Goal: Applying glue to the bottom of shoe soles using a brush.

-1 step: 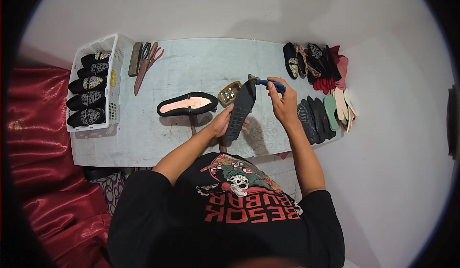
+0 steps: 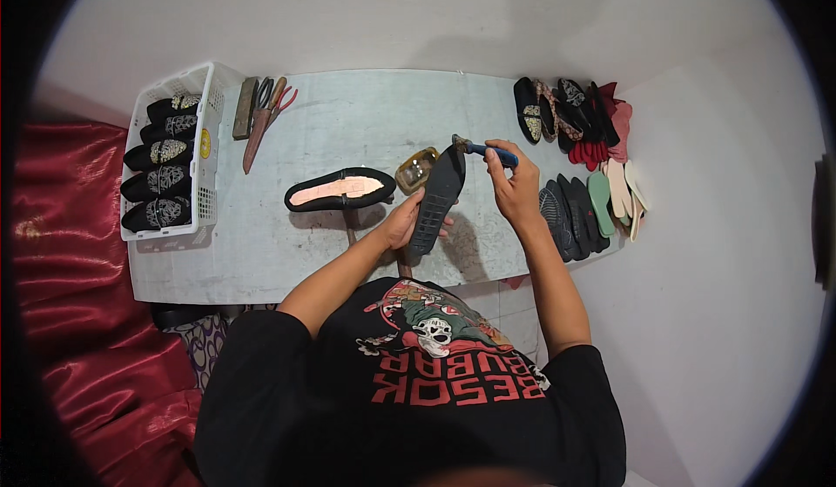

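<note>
My left hand (image 2: 402,225) grips a black shoe sole (image 2: 438,198) near its lower end, holding it tilted above the table. In my right hand (image 2: 517,184) is a blue-handled brush (image 2: 500,154), its bristle end touching the sole's upper tip. Right behind the sole stands a clear, yellowish glue container (image 2: 416,170), partly covered by it. To the left lies a black shoe upper (image 2: 341,190), its pale pinkish underside facing up. A hammer's wooden handle seems to show below it, partly hidden by my left arm.
A white basket (image 2: 210,152) of decorated black shoes stands at the left. Beside it lie pliers (image 2: 283,100), a knife-like tool (image 2: 257,139) and a long block (image 2: 246,108). At the right are finished uppers (image 2: 575,108), black soles (image 2: 570,217) and pale and green insoles (image 2: 601,201).
</note>
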The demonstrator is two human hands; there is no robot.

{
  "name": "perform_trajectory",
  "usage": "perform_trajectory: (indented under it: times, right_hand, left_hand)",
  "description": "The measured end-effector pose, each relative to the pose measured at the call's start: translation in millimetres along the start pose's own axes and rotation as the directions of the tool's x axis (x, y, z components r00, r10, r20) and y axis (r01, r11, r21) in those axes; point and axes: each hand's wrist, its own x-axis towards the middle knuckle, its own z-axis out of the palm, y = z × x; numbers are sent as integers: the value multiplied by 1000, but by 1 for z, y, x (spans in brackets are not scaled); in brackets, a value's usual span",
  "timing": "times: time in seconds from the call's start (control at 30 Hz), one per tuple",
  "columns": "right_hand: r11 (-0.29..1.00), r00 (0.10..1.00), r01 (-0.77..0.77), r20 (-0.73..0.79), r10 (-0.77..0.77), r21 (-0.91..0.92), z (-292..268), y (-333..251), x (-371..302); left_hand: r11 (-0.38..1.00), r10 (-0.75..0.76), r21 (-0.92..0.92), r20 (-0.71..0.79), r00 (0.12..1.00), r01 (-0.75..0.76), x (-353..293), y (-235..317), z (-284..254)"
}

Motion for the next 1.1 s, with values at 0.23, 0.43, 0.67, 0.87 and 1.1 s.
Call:
perform_trajectory:
  times: [0.23, 0.43, 0.67, 0.87, 1.1]
  right_hand:
    - [994, 996, 86, 22, -84, -67, -1, -16, -3]
    - [966, 962, 242, 150, -227, -91, 5, -34, -15]
    - [975, 951, 217, 237, -197, -58, 5, -48, -24]
    - [974, 976, 195, 115, -182, -116, 0, -39, -4]
    - [988, 947, 142, 297, -121, -52, 2, -61, -33]
  left_hand:
    - [1000, 7, 19, 58, 998, -8, 0, 4, 2]
    - [999, 28, 31, 71, 997, -30, -2, 15, 20]
    - [998, 61, -24, 115, 991, -59, 0, 19, 9]
    - [999, 53, -14, 68, 996, -52, -4, 20, 25]
    - [999, 38, -42, 95, 995, -34, -1, 22, 13]
